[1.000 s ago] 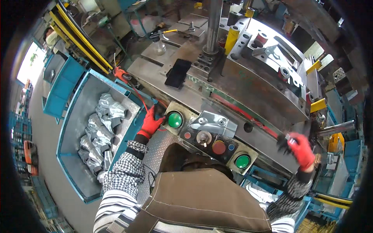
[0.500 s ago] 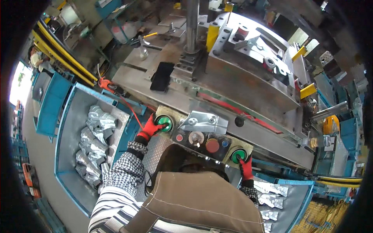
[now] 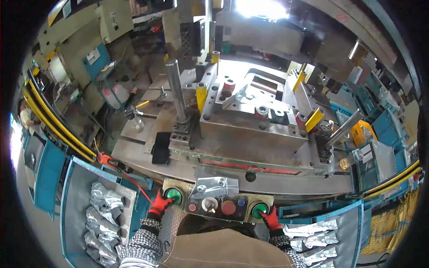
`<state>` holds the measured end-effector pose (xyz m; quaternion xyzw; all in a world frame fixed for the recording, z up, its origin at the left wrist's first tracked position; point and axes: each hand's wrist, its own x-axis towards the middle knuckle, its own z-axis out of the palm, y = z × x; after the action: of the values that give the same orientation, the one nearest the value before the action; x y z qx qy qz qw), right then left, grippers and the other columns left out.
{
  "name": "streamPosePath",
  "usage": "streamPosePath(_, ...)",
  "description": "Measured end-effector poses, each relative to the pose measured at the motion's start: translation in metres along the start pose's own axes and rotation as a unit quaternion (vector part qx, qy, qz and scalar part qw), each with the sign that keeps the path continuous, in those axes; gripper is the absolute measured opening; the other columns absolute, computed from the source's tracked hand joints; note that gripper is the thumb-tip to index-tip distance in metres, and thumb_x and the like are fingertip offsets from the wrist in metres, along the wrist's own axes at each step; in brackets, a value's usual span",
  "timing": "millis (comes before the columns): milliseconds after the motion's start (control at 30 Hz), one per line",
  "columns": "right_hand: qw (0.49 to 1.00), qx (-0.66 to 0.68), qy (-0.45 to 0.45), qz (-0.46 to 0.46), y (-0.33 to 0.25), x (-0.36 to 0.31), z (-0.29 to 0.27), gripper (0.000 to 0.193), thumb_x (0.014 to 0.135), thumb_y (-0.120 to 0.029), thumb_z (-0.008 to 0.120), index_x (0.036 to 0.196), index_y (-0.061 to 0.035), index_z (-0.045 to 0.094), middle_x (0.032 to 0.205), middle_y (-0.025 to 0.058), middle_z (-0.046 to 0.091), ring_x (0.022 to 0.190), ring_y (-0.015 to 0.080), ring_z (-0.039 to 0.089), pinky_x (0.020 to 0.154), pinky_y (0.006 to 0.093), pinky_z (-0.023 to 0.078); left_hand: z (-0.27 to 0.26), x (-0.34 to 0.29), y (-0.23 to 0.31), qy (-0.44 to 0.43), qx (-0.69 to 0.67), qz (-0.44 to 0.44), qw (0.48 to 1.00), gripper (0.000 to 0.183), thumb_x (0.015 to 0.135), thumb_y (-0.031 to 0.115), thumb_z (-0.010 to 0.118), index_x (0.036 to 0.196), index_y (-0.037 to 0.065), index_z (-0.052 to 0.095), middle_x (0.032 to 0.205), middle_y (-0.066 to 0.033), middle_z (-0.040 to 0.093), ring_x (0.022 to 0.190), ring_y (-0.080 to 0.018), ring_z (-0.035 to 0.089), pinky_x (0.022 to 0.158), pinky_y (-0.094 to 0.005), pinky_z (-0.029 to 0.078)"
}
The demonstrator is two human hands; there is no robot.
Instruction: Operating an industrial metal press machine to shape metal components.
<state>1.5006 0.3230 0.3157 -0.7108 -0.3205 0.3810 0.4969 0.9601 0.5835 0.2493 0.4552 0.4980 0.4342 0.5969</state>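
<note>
My left hand (image 3: pixel 160 205), in a red glove, rests at the left green push button (image 3: pixel 173 196). Its thumb reaches onto the button and another finger stands apart along the box edge. At the right green push button (image 3: pixel 259 210), my gloved right hand (image 3: pixel 271 218) touches with its thumb, fingers apart. Both buttons sit on a control panel (image 3: pixel 229 207) with a red button and a small selector. A bent sheet-metal part (image 3: pixel 215 186) lies on the panel's back edge. Beyond, another shiny stamped part (image 3: pixel 252 102) lies on the press die (image 3: pixel 254 134).
Blue-rimmed bins (image 3: pixel 65 210) with several metal parts flank me; the right bin (image 3: pixel 360 232) holds stacked ones. Steel guide posts (image 3: pixel 175 89) and yellow blocks (image 3: pixel 315 119) rise around the die. A black flat object (image 3: pixel 161 147) lies on the press bed.
The view has tilted up and levelled, so the press's upper part shows and the bench sits lower. Both hands stay at the green buttons.
</note>
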Motion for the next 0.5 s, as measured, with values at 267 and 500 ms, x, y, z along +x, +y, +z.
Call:
streamPosePath(267,0.996,0.034,0.082,0.0,0.025,0.0,0.0,0.105,0.076,-0.012,0.09,0.156,0.0056,0.024,0.143,0.0177,0.054,0.129,0.0265,0.055,0.111,0.0386,0.046,0.023,-0.001,0.015,0.036,0.057,-0.073,0.995,0.111,0.067,-0.002,0.083,0.159,0.001,0.021,0.125,-0.0181,0.064,0.089,-0.0275,0.07,0.058,-0.0387,0.06)
streamPosePath(500,0.991,0.115,0.063,-0.03,0.034,0.004,0.005,0.103,0.073,-0.009,0.091,0.154,0.0033,0.029,0.139,0.0171,0.058,0.127,0.0262,0.058,0.11,0.0401,0.047,0.013,0.0,0.001,0.037,0.055,-0.028,0.997,0.106,0.067,-0.004,0.085,0.156,-0.004,0.026,0.131,-0.0201,0.06,0.102,-0.0272,0.068,0.081,-0.0402,0.06)
